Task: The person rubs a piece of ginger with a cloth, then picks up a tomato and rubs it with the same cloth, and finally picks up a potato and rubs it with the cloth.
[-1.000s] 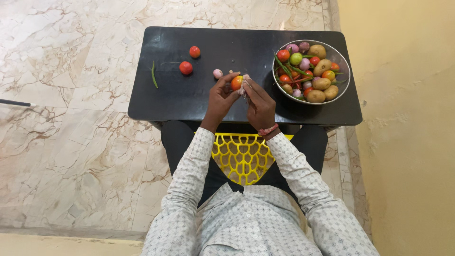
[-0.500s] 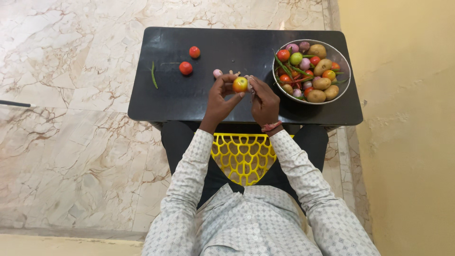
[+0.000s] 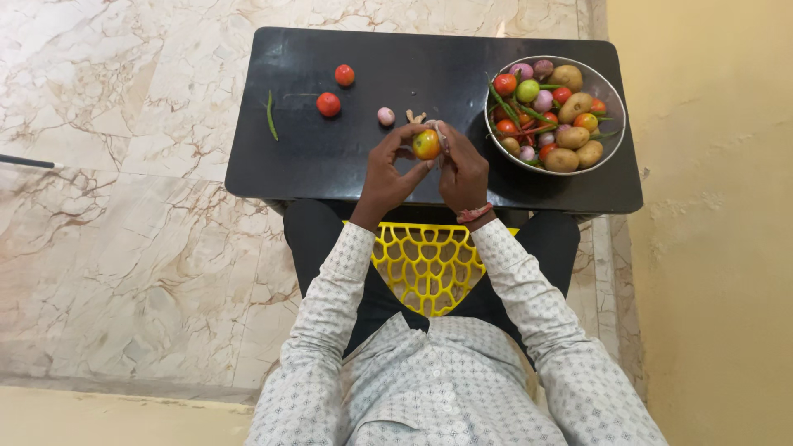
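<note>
Orange-yellow round tomato point(image 3: 426, 144) pinched between left hand point(image 3: 386, 173) and right hand point(image 3: 462, 169).

Black table point(image 3: 330, 165): 2 tomatoes point(image 3: 329, 104), onion point(image 3: 386, 116), chilli point(image 3: 269, 116), bowl point(image 3: 615, 99).

I sit in a home, by the look of it: polished beige-veined marble floor point(image 3: 124, 248), plain yellow painted wall point(image 3: 719, 248), a yellow plastic lattice chair point(image 3: 425, 268) under me, and a low black counter point(image 3: 330, 165) bearing a round steel bowl point(image 3: 615, 132) of mixed vegetables.
</note>
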